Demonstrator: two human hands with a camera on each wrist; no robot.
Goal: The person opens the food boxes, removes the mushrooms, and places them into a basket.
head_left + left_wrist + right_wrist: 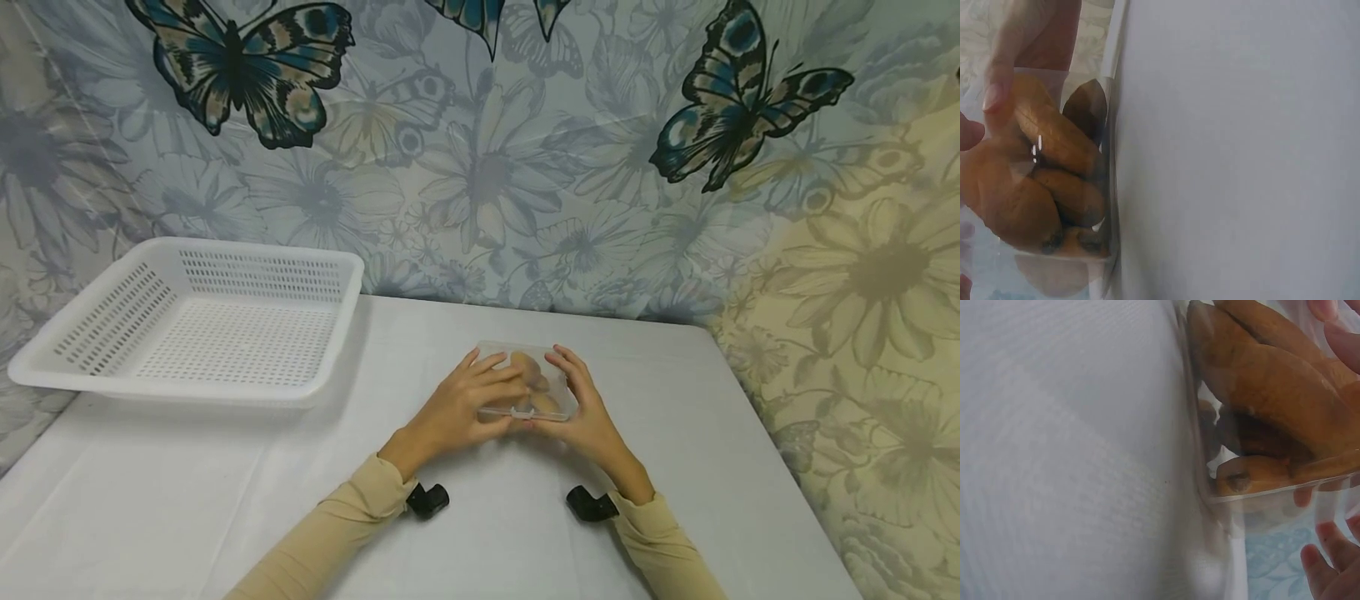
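Note:
A clear plastic box (561,390) with a small latch on its near side sits on the white table, held between both hands. Through its walls show several smooth, orange-brown, elongated pieces (1272,387), some with dark ends; their exact kind I cannot tell. My left hand (468,404) grips the box's left side, fingers spread over the top and thumb at the front edge. On the other side, my right hand (588,417) holds it with fingers round the right wall. Both thumbs meet close to the latch. The left wrist view shows the pieces (1054,137) stacked inside.
A large white perforated plastic basket (225,392) stands at the table's left, near the back. Behind the white table (487,533) hangs a cloth (480,167) printed with flowers and butterflies. A small black camera sits at each wrist, the left (428,502) and the right (591,505).

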